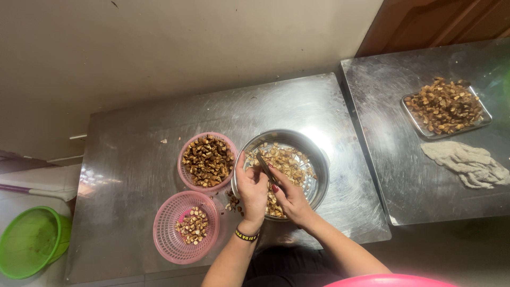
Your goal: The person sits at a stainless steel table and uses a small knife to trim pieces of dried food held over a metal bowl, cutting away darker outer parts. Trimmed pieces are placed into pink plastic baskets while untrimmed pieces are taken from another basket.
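Observation:
Both my hands work over a round steel bowl [316,155] that holds many pale, cut nut-like pieces. My left hand [252,188] is closed on one small piece at the bowl's near left rim. My right hand [291,197] grips a small knife [264,165] whose blade points up and left, against the piece in the left hand. A black wristband sits on my left wrist.
A pink basket [182,162] full of brown pieces stands left of the bowl. A second pink basket [166,234] with a few pieces is nearer me. A steel tray [484,118] of brown pieces and a grey cloth [470,163] lie on the right table. A green basket [32,242] sits at floor left.

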{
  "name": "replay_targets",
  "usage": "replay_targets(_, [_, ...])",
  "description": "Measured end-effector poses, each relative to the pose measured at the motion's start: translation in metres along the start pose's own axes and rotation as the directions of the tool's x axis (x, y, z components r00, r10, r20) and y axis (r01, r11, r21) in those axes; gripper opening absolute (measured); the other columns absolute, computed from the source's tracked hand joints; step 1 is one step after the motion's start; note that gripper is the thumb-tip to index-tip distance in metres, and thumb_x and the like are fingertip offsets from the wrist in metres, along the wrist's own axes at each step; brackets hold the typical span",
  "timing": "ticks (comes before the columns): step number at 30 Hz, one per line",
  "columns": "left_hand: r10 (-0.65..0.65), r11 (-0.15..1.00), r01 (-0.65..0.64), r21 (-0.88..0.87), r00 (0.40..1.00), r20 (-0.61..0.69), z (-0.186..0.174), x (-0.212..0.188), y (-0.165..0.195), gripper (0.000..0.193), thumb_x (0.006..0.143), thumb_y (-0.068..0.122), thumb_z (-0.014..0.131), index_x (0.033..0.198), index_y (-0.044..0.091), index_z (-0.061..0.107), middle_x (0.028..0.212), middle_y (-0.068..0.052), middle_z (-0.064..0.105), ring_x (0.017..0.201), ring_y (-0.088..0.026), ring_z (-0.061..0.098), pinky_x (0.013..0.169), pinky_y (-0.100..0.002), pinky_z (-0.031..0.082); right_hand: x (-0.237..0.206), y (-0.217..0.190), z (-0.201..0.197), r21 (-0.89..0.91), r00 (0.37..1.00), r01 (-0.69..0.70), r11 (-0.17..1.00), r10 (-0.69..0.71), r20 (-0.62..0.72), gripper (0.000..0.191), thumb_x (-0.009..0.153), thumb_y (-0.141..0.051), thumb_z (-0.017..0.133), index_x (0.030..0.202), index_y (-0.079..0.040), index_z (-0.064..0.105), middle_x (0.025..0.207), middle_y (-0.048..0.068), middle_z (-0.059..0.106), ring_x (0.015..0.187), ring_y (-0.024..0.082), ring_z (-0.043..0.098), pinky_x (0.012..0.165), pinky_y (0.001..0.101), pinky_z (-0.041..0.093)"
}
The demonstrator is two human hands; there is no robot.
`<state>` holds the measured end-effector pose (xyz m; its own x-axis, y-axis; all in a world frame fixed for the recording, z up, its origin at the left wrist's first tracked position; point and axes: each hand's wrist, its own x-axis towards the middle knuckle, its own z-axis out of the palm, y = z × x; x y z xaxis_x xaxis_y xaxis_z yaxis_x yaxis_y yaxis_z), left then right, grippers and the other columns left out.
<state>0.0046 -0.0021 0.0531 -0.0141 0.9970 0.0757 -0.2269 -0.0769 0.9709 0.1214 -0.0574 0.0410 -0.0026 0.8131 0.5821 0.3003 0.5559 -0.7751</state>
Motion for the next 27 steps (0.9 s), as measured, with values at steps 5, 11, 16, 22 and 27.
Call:
replay_targets(5, [-0.039,0.994,0.043,-0.105,0.998,0.041,0.0,-0.003,-0.008,0.068,0.092,-0.011,0.057,0.154,-0.001,0.031,0.103,-0.01,0.069,0.091,-0.014,0.068,0.081,-0.027,0.057,-0.009,0.013,0.003,0.38,0.836,-0.537,0.753,0.536,0.118,0.046,0.106,-0.02,0.053,0.15,-0.011,0.046,0.088,0.007,0.065,0.06,0.007,0.05,0.054,0.0231,0.042])
replay_targets(11, [-0.231,0.874,0.292,-0.389,0.953,0.197,-0.015,0.004,-0.045,0.024,0.101,0.0,0.06,0.122,-0.008,0.066,0.108,-0.008,0.073,0.095,-0.013,0.067,0.087,-0.026,0.054,-0.016,0.024,0.001,0.515,0.833,-0.532,0.672,0.526,0.174,0.045,0.107,-0.024,0.053,0.15,-0.013,0.045,0.081,0.001,0.057,0.056,0.006,0.046,0.047,0.0221,0.039])
replay_targets(16, [-0.157,0.922,0.187,-0.34,0.981,0.113,-0.022,0.005,-0.056,0.014,0.103,-0.002,0.064,0.114,-0.008,0.07,0.105,-0.011,0.073,0.093,-0.014,0.066,0.084,-0.026,0.054,-0.011,0.024,-0.004,0.543,0.826,-0.538,0.645,0.532,0.186,0.047,0.107,-0.027,0.051,0.152,-0.014,0.044,0.067,-0.001,0.051,0.051,0.006,0.045,0.044,0.0224,0.038])
replay_targets(22, [-0.146,0.981,0.139,-0.137,0.988,-0.041,-0.019,0.008,-0.04,0.018,0.1,0.002,0.063,0.113,-0.006,0.073,0.104,-0.011,0.077,0.091,-0.011,0.069,0.083,-0.023,0.054,-0.007,0.014,-0.009,0.327,0.773,-0.623,0.71,0.623,0.121,0.058,0.104,-0.027,0.049,0.16,-0.019,0.034,0.066,-0.003,0.051,0.051,0.005,0.046,0.046,0.0238,0.038])
replay_targets(27, [-0.176,0.968,0.18,-0.172,0.984,0.036,-0.011,0.002,-0.029,0.023,0.102,0.005,0.058,0.116,-0.005,0.073,0.106,-0.008,0.076,0.093,-0.011,0.068,0.084,-0.023,0.053,-0.007,0.003,-0.002,0.072,0.835,-0.539,0.839,0.521,0.177,0.056,0.104,-0.023,0.05,0.159,-0.017,0.039,0.076,0.003,0.068,0.056,0.008,0.052,0.058,0.0256,0.048])
